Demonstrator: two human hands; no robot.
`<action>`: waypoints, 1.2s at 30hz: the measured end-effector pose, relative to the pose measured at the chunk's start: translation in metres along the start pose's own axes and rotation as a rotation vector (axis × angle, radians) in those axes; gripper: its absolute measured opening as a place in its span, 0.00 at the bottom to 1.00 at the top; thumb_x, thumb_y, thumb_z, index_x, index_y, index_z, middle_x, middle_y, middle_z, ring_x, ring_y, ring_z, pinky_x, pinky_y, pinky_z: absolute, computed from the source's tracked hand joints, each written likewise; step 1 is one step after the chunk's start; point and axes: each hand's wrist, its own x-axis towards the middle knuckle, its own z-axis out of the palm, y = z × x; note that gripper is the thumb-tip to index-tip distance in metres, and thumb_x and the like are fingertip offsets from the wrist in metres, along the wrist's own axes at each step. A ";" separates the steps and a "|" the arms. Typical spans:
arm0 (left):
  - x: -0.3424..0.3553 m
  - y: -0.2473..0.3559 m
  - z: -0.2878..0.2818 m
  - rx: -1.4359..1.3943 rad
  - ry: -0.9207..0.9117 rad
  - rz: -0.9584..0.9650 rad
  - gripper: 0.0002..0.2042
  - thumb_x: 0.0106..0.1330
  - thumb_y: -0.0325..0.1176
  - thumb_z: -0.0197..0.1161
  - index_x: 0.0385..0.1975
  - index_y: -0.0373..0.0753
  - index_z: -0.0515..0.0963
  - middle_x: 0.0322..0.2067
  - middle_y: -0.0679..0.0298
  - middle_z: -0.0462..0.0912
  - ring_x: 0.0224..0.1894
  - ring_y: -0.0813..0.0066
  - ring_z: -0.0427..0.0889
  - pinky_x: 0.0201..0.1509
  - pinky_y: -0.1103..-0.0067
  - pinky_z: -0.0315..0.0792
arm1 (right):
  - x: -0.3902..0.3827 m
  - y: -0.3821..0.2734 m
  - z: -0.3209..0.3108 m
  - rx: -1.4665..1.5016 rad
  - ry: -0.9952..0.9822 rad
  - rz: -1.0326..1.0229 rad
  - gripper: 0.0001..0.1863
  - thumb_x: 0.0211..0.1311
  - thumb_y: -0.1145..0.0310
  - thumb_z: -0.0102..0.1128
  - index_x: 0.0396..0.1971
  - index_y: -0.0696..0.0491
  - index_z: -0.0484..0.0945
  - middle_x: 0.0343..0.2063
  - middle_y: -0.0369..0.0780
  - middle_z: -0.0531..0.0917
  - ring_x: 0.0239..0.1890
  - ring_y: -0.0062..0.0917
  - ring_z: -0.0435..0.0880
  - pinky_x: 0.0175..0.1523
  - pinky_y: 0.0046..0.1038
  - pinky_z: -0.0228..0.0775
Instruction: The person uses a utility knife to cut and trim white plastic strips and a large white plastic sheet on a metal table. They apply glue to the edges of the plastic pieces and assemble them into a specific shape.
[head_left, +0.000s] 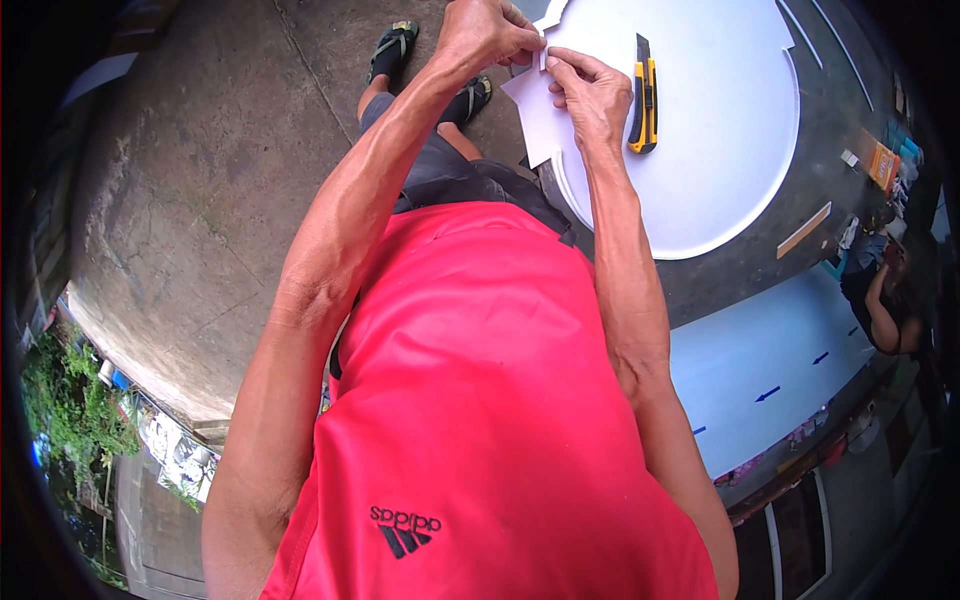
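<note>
A big round white board (700,190) lies on the concrete floor (200,180) at one o'clock from me. On it, at its nine o'clock edge, rests a yellow utility knife (644,100). Just at nine o'clock of the knife I hold a white cut-out piece (535,115). My right hand (592,95) and left hand (483,32) both pinch its top edge, fingertips clamped together.

A grey concrete floor (200,150) carries everything: a large white round board (720,150) with a yellow-and-black utility knife (643,98) lying on it, a long white sheet (760,370) with blue arrows, and thin wooden strips (803,230) nearby
</note>
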 end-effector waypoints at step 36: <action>-0.008 -0.048 0.000 -0.374 -0.019 -0.001 0.12 0.61 0.27 0.72 0.42 0.28 0.85 0.33 0.54 0.89 0.33 0.71 0.90 0.39 0.79 0.85 | 0.005 -0.007 0.000 -0.061 -0.053 0.027 0.09 0.59 0.69 0.72 0.39 0.56 0.90 0.25 0.37 0.87 0.23 0.16 0.83 0.27 0.18 0.80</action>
